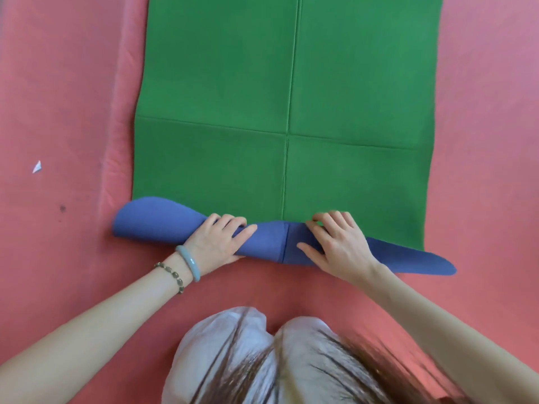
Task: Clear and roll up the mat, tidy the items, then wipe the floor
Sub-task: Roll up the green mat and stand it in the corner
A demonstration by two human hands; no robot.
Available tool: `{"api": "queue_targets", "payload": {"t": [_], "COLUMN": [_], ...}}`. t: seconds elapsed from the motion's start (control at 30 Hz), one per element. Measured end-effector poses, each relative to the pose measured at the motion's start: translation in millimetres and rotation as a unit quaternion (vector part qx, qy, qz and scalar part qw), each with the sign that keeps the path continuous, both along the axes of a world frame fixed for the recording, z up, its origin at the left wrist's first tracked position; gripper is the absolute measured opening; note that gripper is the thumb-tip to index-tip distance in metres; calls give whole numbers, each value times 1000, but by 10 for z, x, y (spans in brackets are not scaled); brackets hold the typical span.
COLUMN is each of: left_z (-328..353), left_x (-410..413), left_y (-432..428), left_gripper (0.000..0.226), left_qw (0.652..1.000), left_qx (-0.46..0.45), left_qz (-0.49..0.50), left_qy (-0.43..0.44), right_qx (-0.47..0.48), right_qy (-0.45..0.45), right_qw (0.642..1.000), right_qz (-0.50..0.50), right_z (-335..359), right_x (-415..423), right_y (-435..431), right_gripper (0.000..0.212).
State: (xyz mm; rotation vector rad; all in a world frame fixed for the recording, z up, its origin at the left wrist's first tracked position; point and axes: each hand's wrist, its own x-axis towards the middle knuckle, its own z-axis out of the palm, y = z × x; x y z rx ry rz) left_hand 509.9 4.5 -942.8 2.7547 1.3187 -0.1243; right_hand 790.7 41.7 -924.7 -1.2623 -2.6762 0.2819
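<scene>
A green mat point(288, 83) with a blue underside lies flat on the red floor point(64, 97), stretching away from me. Its near end is turned over into a loose blue roll point(268, 239) that runs across the mat's width. My left hand point(218, 239) grips the roll left of the centre crease, fingers curled over the top. Right of the crease, my right hand point(335, 243) presses on the roll with its fingers bent over the fold. The roll's left end bulges open; its right end lies flat and pointed.
A small white paper scrap point(37, 167) lies on the floor at the left, with a dark spot point(62, 208) below it. My knees in pale trousers point(227, 345) rest just behind the roll. Fold creases cross the mat.
</scene>
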Motion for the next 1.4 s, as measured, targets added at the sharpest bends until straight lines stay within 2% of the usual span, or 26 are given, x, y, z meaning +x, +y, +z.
{"api": "queue_targets", "payload": {"t": [0.1, 0.2, 0.33, 0.4, 0.5, 0.63, 0.73, 0.9, 0.97, 1.1, 1.2, 1.3, 1.4], "left_z": [43, 51, 13, -31, -94, -128, -139, -148, -84, -58, -45, -194, -193], "left_x": [14, 18, 12, 8, -30, -228, -319, -353, -339, -327, -263, -280, -201], "left_y": [63, 64, -57, -137, -225, -282, -308, -144, -7, 331, 444, 331, 235], "left_gripper": [90, 89, 76, 73, 72, 66, 60, 58, 65, 93, 76, 51, 30], "left_qw": [1000, 999, 999, 998, 996, 993, 995, 999, 998, 987, 993, 998, 993], "left_qx": [-4, 11, 35, 42, 72, 92, 72, 13, -52, -157, -115, -14, 81], "left_qz": [-16, -9, 2, 12, 36, 69, 45, 29, 36, 41, 2, 38, 4], "left_qy": [12, 29, 36, 38, 45, 37, 53, 21, 5, 11, 9, -45, -91], "right_qx": [-11, -6, -23, -27, -23, -15, -27, -86, -111, -160, -182, -166, -176], "right_qy": [-52, -107, -77, -62, -75, -98, -117, -117, -119, -131, -147, -143, -142], "right_qw": [997, 993, 996, 997, 996, 994, 992, 989, 986, 977, 971, 975, 973], "right_qz": [58, 42, -26, -42, -47, -53, -47, -36, -40, -43, -43, -43, -48], "right_z": [-18, -95, -200, -232, -230, -226, -237, -207, -175, -157, -213, -281, -317], "right_x": [115, 136, 118, 130, 168, 191, 189, 162, 143, 135, 124, 120, 118], "right_y": [-278, -283, -244, -308, -376, -329, -294, -129, -51, 105, 182, 231, 264], "right_gripper": [72, 86, 79, 69, 55, 53, 54, 66, 66, 65, 79, 97, 94]}}
